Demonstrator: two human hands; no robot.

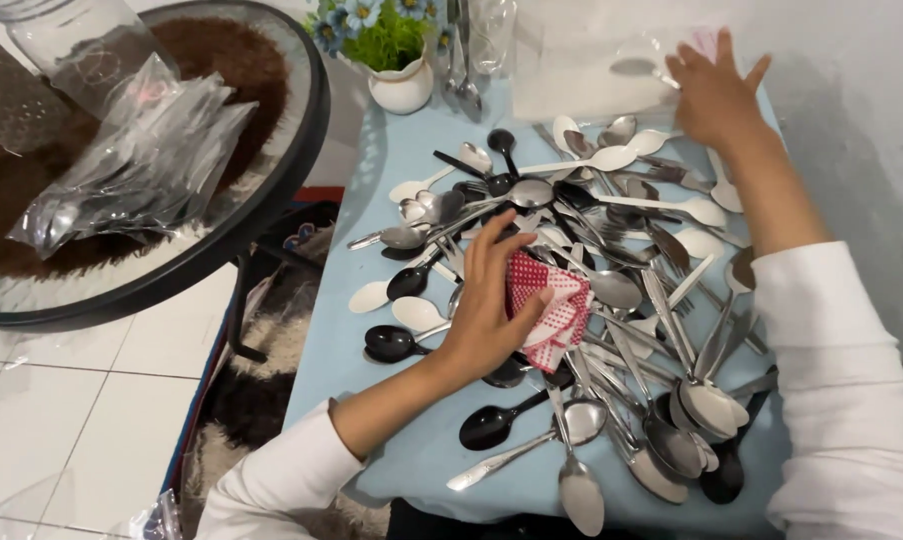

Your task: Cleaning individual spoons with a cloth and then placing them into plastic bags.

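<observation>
A heap of metal, white and black spoons point(611, 290) covers a light-blue table point(371, 180). My left hand point(491, 300) rests on the heap and grips a crumpled red-and-white checked cloth point(549, 308). My right hand point(713, 92) reaches to the far right corner, fingers spread over a clear plastic bag point(591, 70) lying there; whether it grips the bag or a white spoon handle next to it is unclear.
A white pot with green and blue flowers point(396, 55) and upright cutlery in a clear holder point(463, 60) stand at the table's back. A round glass table point(261, 210) on the left carries clear plastic bags point(141, 165). A grey wall runs along the right.
</observation>
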